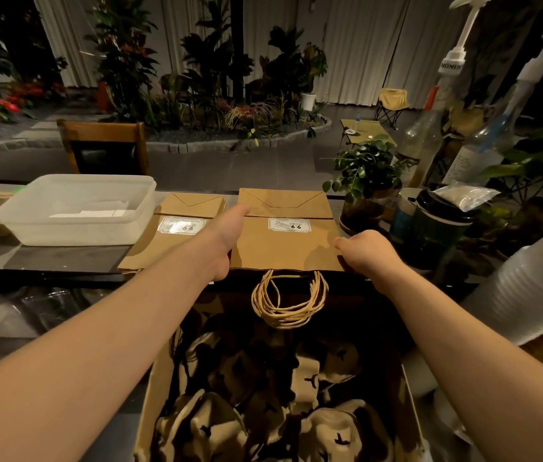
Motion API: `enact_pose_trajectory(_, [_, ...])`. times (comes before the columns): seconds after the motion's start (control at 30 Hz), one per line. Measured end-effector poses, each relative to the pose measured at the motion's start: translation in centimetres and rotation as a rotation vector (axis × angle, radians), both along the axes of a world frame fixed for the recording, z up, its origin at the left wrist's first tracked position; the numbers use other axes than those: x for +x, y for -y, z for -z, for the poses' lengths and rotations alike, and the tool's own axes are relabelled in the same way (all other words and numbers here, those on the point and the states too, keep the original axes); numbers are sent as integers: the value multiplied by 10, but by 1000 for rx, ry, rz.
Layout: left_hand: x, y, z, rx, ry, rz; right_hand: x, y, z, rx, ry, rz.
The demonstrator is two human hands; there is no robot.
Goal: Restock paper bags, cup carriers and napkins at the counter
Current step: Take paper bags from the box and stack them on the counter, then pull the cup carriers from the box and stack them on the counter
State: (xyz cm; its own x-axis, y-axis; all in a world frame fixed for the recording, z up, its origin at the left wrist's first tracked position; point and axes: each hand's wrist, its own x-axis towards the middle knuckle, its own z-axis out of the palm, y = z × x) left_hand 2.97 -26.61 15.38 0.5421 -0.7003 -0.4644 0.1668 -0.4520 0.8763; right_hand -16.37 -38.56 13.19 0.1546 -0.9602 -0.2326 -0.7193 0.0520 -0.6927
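A flat stack of brown paper bags (287, 248) lies on the dark counter (46, 261), its twine handles (288, 300) hanging over the near edge. My left hand (226, 235) holds the stack's left side, thumb on top and fingers hidden beneath. My right hand (367, 251) grips the stack's right edge with curled fingers. A second stack of paper bags (170, 241) lies just to the left, partly under my left wrist. Each stack carries a white label.
A translucent plastic tub (76, 208) with white paper inside sits at the left. Below the counter an open cardboard box (280, 395) holds beige carriers. At the right stand a potted plant (367, 175), a lidded cup (437, 225), syrup pump bottles (430, 128) and stacked plastic cups (527, 288).
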Motion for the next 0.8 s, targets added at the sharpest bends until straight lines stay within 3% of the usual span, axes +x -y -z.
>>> enact_pose_trajectory(0.27, [-11,-19,9,-54,66,24,-5,-12,9,-94,-14,49])
enact_pose_trajectory(0.37, [-18,-30,10,-97,130,66,-9,-23,12,-122,85,118])
enact_pose_trajectory(0.6, [-41,-68,10,-332,532,10,-28,-64,19,-366,362,127])
enact_pose_trajectory(0.8, [-55,-112,23,-433,531,55,-43,-107,30,-408,485,-6])
